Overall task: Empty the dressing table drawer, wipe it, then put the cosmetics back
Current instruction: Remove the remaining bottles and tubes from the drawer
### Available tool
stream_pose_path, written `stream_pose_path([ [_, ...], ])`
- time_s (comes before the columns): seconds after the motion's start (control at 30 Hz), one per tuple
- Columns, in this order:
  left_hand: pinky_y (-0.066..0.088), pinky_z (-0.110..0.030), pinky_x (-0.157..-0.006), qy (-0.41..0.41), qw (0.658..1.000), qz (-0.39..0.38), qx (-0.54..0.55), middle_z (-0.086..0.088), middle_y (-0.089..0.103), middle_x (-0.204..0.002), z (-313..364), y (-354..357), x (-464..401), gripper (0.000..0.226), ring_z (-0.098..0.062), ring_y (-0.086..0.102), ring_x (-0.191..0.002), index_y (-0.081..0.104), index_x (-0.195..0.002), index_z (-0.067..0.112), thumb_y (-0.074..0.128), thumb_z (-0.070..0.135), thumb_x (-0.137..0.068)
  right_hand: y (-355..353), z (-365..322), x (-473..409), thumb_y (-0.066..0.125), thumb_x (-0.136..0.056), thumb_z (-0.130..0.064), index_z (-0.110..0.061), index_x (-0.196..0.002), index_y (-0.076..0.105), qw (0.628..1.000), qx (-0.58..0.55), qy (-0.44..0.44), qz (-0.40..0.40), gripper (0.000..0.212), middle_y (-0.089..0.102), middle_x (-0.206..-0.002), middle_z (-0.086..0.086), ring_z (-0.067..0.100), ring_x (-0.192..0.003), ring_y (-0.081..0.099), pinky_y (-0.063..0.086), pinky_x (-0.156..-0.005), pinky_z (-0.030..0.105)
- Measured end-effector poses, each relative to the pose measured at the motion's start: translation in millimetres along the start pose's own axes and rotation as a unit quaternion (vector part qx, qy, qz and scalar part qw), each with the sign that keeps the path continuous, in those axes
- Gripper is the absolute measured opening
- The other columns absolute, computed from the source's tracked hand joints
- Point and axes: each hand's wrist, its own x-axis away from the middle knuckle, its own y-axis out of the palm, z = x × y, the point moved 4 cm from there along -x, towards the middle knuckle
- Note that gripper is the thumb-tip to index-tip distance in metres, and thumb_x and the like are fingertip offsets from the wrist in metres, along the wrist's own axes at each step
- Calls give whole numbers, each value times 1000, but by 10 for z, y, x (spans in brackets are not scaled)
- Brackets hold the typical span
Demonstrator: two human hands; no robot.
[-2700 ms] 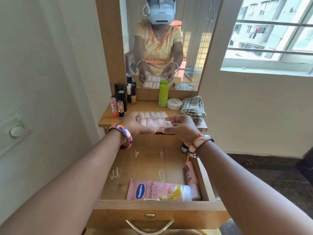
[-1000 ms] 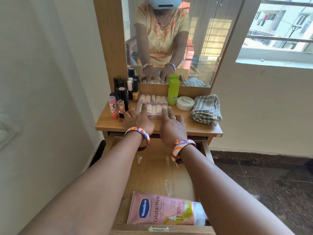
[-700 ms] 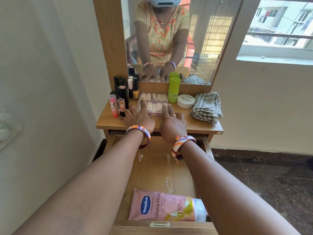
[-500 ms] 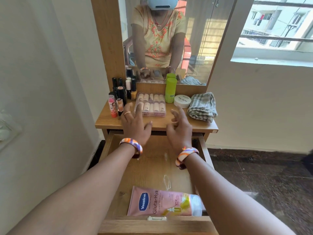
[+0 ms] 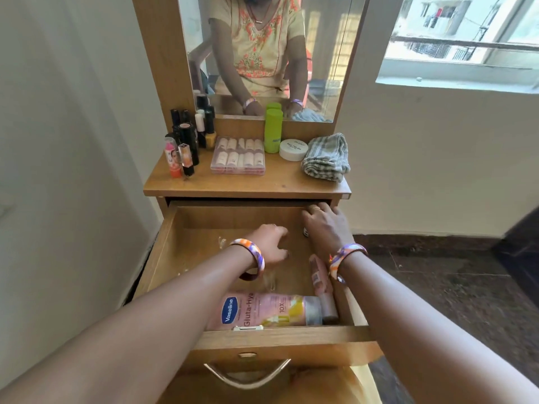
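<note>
Emptying is half done: both hands reach into the drawer [image 5: 175,246], left hand [image 5: 271,246] loosely curled and empty, right hand [image 5: 326,225] seemingly reaching a small bottle [image 5: 305,232], lotion [image 5: 262,312] next.

Lotion tube [image 5: 262,312]: pink, blue oval logo, yellow patch near grey cap.
Slim tube [image 5: 319,279]: pale pink; lies under the right wrist.
Bangles: left bangle [image 5: 253,256] orange, white, purple; right bangle [image 5: 344,256] same mix.
Drawer [image 5: 201,225]: light brown wood grain; handle [image 5: 248,377] pale metal.
Cloth [image 5: 326,158]: grey and white checks.
Bottle [image 5: 273,131]: lime green.
Jar [image 5: 293,150]: white.
Clear case [image 5: 237,156]: beige and pink rows.
</note>
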Motion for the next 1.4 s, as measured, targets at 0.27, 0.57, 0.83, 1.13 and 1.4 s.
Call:
stream_pose_path([
  [0.27, 43, -24, -82, -18, 999, 15, 31, -9, 62, -118, -87, -158, 56, 33, -22, 59, -106, 61, -116, 9, 60, 25, -86, -90, -58, -99, 43, -89, 0, -2, -111, 60, 997, 41, -36, -60, 28, 58, -120, 14, 32, -114, 50, 39, -95, 36],
  [0.57, 47, -25, -59, 45, 949, 184, 251, -1, 61, -75, 203, -925, 38, 12, -15, 55, -69, 66, -90, 11, 68, 8, -78, -919, 87, -497, 55, -81, 5, -5, -79, 72, 971, -237, 14, -38, 20, 67, -77, 6, 17, -72, 62, 55, -77, 29],
  [0.83, 55, -35, -79, -28, 920, 285, 269, -11, 67, -100, -100, -1377, -216, 24, -20, 62, -87, 64, -102, 7, 67, 10, -79, -1160, 23, -1148, 49, -80, 11, -1, -93, 69, 961, -262, 58, 63, 27, 66, -101, 15, 28, -91, 63, 53, -79, 31],
  [1.13, 38, -18, -68, -35, 943, 272, 186, -4, 65, -100, -235, -1465, -544, 25, -13, 53, -83, 63, -108, 9, 63, 15, -83, -1008, -56, -1603, 47, -84, 7, 1, -104, 65, 973, -210, 78, 54, 28, 62, -112, 19, 31, -100, 61, 53, -89, 37],
  [1.4, 36, -1, -49, -8, 945, 277, 173, 3, 57, -85, -102, -1497, -455, 23, 0, 46, -64, 64, -104, 9, 65, 15, -82, -1144, 97, -1450, 53, -83, 2, -14, -111, 64, 966, -229, 100, 67, 34, 57, -121, 12, 28, -104, 60, 47, -84, 31],
])
